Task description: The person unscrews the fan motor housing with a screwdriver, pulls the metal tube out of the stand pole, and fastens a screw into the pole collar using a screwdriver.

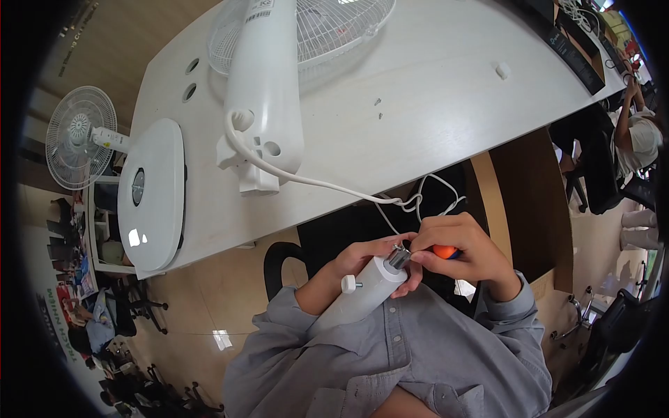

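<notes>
A white fan pole (362,299) slants up from my lap, with a metal fitting (399,256) at its top end. A white thumbscrew (350,284) sticks out of its side. My left hand (369,254) is wrapped behind the pole's top end. My right hand (463,247) is closed, its fingertips at the metal fitting. In its palm is an orange-handled tool (444,251), probably a screwdriver; its tip is hidden. On the table lies the fan's head and white body (265,76), its cord (320,182) running toward my hands.
The white table (432,90) has two small screws (379,109) and a small white piece (503,70) on it. A round fan base (157,209) rests at its left edge. An open cardboard box (533,202) stands to the right, near a seated person (641,132). Another fan (80,136) is farther left.
</notes>
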`<state>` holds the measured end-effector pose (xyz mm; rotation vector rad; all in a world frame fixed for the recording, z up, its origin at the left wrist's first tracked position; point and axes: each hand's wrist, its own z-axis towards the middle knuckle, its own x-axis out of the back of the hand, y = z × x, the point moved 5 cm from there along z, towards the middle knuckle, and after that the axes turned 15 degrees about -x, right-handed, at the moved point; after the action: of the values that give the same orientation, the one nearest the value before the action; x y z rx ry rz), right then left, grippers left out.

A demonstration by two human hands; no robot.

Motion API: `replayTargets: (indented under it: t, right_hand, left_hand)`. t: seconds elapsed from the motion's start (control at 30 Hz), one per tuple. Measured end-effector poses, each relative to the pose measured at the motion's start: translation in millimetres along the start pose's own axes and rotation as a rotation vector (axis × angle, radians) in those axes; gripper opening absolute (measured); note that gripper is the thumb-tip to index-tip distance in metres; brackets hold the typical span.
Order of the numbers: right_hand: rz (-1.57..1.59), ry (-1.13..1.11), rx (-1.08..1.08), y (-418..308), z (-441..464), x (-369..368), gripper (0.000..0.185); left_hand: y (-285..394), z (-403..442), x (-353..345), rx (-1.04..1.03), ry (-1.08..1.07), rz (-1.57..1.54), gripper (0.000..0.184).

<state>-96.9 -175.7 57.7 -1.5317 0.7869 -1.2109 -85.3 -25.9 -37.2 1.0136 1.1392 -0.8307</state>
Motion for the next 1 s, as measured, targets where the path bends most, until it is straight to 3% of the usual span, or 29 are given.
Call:
replayTargets:
  t: [0.13, 0.43, 0.63, 0.73, 0.83, 1.0]
  right_hand:
    - [0.043, -0.052, 0.083, 11, 10, 2, 0.013]
    - [-0.093, 0.214, 0.066, -15, 2, 5, 0.024]
    - [0.491, 0.352, 0.324, -39, -11, 31, 0.035]
    - [0.502, 0.335, 0.514, -72, -10, 34, 0.029]
    - [0.505, 0.315, 0.569, -82, -8, 29, 0.03]
    - [0.63, 0.404, 0.555, -78, -1, 20, 0.054]
  left_hand:
    - [5, -4, -1, -0.107, 0.096, 0.002, 0.055]
    - [16, -17, 5, -0.134, 0.145, 0.054, 0.052]
    - [25, -10, 3, -0.216, 0.136, 0.106, 0.042]
    - [27, -9, 17, -0.255, 0.165, 0.041, 0.034]
    - [29, -10, 17, -0.262, 0.174, 0.028, 0.032]
    - [32, -22, 21, -0.289, 0.181, 0.046, 0.031]
